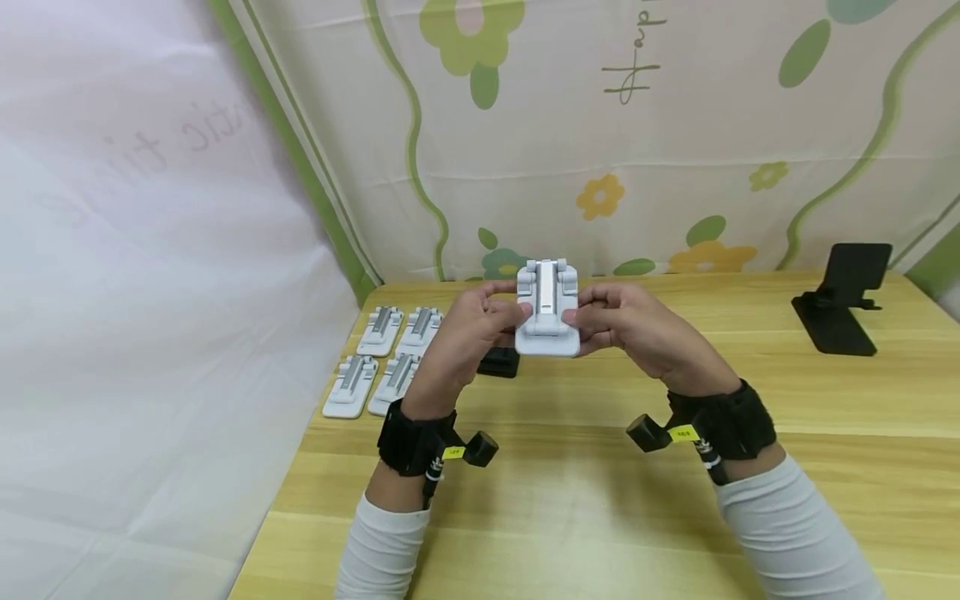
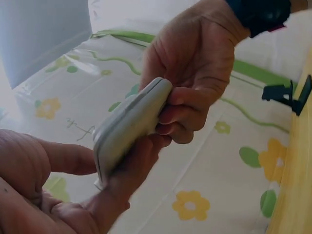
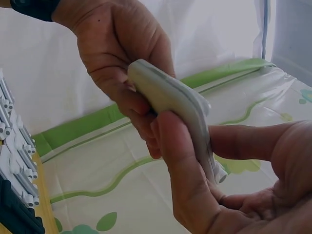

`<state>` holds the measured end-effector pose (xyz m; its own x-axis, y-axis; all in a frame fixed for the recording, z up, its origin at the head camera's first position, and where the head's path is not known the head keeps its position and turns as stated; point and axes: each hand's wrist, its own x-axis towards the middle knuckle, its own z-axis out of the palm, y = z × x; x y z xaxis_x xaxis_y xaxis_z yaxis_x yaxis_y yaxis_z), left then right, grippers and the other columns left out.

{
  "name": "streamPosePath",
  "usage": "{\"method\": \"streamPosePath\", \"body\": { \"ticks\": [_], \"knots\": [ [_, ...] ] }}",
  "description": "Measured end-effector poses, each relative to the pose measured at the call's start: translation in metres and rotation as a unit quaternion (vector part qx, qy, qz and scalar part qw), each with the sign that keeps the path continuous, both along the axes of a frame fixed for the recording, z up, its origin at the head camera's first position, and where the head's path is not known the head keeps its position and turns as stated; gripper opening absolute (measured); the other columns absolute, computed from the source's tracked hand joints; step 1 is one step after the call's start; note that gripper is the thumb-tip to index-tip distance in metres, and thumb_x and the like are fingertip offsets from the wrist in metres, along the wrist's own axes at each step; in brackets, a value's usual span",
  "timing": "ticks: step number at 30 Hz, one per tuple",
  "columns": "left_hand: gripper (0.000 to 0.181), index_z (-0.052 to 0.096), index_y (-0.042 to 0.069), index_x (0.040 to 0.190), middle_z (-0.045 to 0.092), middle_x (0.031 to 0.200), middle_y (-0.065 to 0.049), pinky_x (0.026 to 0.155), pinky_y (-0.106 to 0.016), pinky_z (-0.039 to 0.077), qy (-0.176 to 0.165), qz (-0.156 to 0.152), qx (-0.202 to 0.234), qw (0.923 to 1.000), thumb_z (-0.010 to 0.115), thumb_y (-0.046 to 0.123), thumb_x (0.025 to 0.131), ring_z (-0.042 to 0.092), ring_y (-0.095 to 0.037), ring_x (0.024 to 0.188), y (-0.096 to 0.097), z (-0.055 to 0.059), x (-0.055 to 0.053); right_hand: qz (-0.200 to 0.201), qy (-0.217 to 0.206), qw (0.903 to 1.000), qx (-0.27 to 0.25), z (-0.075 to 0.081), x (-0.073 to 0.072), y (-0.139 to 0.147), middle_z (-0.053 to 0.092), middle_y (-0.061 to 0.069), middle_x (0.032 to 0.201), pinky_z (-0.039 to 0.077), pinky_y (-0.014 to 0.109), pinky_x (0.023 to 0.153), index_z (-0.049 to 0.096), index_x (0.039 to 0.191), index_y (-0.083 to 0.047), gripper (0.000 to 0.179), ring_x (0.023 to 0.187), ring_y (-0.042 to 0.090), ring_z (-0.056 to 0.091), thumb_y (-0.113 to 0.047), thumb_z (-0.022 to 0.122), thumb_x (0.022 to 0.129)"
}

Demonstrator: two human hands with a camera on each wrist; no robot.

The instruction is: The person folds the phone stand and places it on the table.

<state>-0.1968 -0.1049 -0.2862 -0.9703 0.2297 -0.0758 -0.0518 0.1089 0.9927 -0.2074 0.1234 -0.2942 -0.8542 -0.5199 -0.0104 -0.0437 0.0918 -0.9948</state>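
A white folding phone stand (image 1: 547, 333), folded flat with a silvery strip down its middle, is held up above the table by both hands. My left hand (image 1: 468, 333) pinches its left edge, thumb on the front face. On the opposite edge, my right hand (image 1: 637, 333) grips it the same way, the fingers lying behind. From the left wrist, the stand (image 2: 129, 122) appears side-on, tilted between the two hands. The right wrist view shows the smooth back of the stand (image 3: 168, 95) with fingers pressed against it.
Several folded white phone stands (image 1: 348, 387) lie in two rows at the table's left. A black stand (image 1: 498, 362) sits partly hidden behind my left hand. An unfolded black phone stand (image 1: 843, 292) stands at the right. Floral cloth (image 1: 540, 192) hangs along the wooden table's (image 1: 555, 508) back edge.
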Motion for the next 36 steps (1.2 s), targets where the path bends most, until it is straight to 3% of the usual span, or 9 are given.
{"method": "streamPosePath", "body": {
  "ticks": [3, 6, 10, 13, 15, 22, 28, 32, 36],
  "knots": [
    [0.044, 0.051, 0.005, 0.146, 0.071, 0.121, -0.015, 0.084, -0.033, 0.06, 0.021, 0.01, -0.065, 0.9976, 0.057, 0.022, 0.106, 0.069, -0.021, 0.101, 0.003, 0.001, 0.003, 0.002, 0.003, 1.0, 0.005, -0.003, -0.002, -0.002, 0.067, 0.011, 0.101, 0.064, 0.035, 0.077, 0.053, 0.121, 0.015, 0.03, 0.082, 0.02, 0.073, -0.008, 0.058, 0.102],
    [0.046, 0.054, 0.006, 0.142, 0.064, 0.119, -0.012, 0.08, -0.031, 0.058, 0.071, -0.008, -0.147, 0.9866, 0.059, 0.032, 0.106, 0.066, -0.022, 0.1, 0.006, 0.002, 0.008, 0.005, 0.006, 0.9999, 0.012, -0.005, -0.002, -0.005, 0.067, 0.012, 0.102, 0.064, 0.036, 0.077, 0.053, 0.121, 0.015, 0.029, 0.082, 0.02, 0.074, -0.006, 0.057, 0.101],
    [0.063, 0.054, 0.012, 0.143, 0.055, 0.124, -0.009, 0.08, -0.032, 0.052, 0.132, -0.014, -0.252, 0.9586, 0.073, 0.048, 0.094, 0.056, -0.022, 0.102, 0.01, 0.002, 0.018, 0.01, 0.008, 0.9998, 0.013, -0.007, -0.001, -0.009, 0.067, 0.015, 0.107, 0.064, 0.037, 0.08, 0.054, 0.121, 0.015, 0.028, 0.087, 0.02, 0.074, -0.005, 0.056, 0.102],
    [0.079, 0.052, 0.014, 0.146, 0.05, 0.124, -0.007, 0.081, -0.033, 0.046, 0.157, 0.002, -0.309, 0.938, 0.081, 0.054, 0.085, 0.047, -0.022, 0.104, 0.012, 0.001, 0.024, 0.013, 0.01, 0.9996, 0.023, -0.008, 0.001, -0.012, 0.066, 0.016, 0.109, 0.063, 0.037, 0.083, 0.056, 0.119, 0.013, 0.026, 0.091, 0.02, 0.073, -0.006, 0.06, 0.101],
    [0.08, 0.053, 0.011, 0.145, 0.051, 0.118, -0.007, 0.08, -0.033, 0.044, 0.168, 0.009, -0.329, 0.9293, 0.084, 0.05, 0.083, 0.045, -0.023, 0.102, 0.014, 0.001, 0.025, 0.014, 0.009, 0.9994, 0.031, -0.009, 0.002, -0.015, 0.066, 0.016, 0.11, 0.063, 0.038, 0.085, 0.057, 0.118, 0.012, 0.026, 0.092, 0.021, 0.072, -0.007, 0.062, 0.1],
    [0.079, 0.048, 0.003, 0.144, 0.051, 0.114, -0.011, 0.076, -0.034, 0.042, 0.168, 0.015, -0.364, 0.916, 0.087, 0.034, 0.083, 0.044, -0.025, 0.097, 0.013, -0.004, 0.022, 0.008, 0.0, 0.9979, 0.064, -0.012, 0.004, -0.021, 0.064, 0.02, 0.112, 0.062, 0.042, 0.09, 0.059, 0.119, 0.006, 0.023, 0.095, 0.027, 0.072, -0.01, 0.062, 0.102],
    [0.091, 0.036, -0.001, 0.151, 0.05, 0.125, -0.015, 0.078, -0.035, 0.044, 0.161, 0.013, -0.41, 0.8976, 0.081, 0.043, 0.086, 0.05, -0.026, 0.097, 0.013, -0.007, 0.019, 0.019, -0.007, 0.9971, 0.074, -0.013, 0.005, -0.023, 0.063, 0.02, 0.115, 0.062, 0.037, 0.089, 0.057, 0.124, 0.003, 0.025, 0.099, 0.027, 0.071, -0.012, 0.058, 0.105],
    [0.089, 0.042, -0.003, 0.144, 0.053, 0.121, -0.015, 0.076, -0.035, 0.047, 0.15, 0.017, -0.446, 0.8821, 0.082, 0.049, 0.084, 0.053, -0.026, 0.094, 0.008, -0.007, 0.016, 0.043, -0.005, 0.9951, 0.089, -0.015, 0.003, -0.023, 0.065, 0.021, 0.119, 0.061, 0.039, 0.09, 0.055, 0.129, 0.004, 0.031, 0.102, 0.027, 0.072, -0.018, 0.055, 0.107],
    [0.093, 0.037, -0.002, 0.148, 0.053, 0.124, -0.018, 0.081, -0.041, 0.052, 0.106, 0.022, -0.491, 0.8643, 0.083, 0.046, 0.083, 0.058, -0.029, 0.098, -0.006, -0.011, 0.005, 0.055, 0.012, 0.9916, 0.116, -0.014, -0.001, -0.018, 0.066, 0.022, 0.125, 0.059, 0.044, 0.096, 0.048, 0.139, 0.003, 0.04, 0.111, 0.028, 0.07, -0.024, 0.051, 0.109]
  ]
}}
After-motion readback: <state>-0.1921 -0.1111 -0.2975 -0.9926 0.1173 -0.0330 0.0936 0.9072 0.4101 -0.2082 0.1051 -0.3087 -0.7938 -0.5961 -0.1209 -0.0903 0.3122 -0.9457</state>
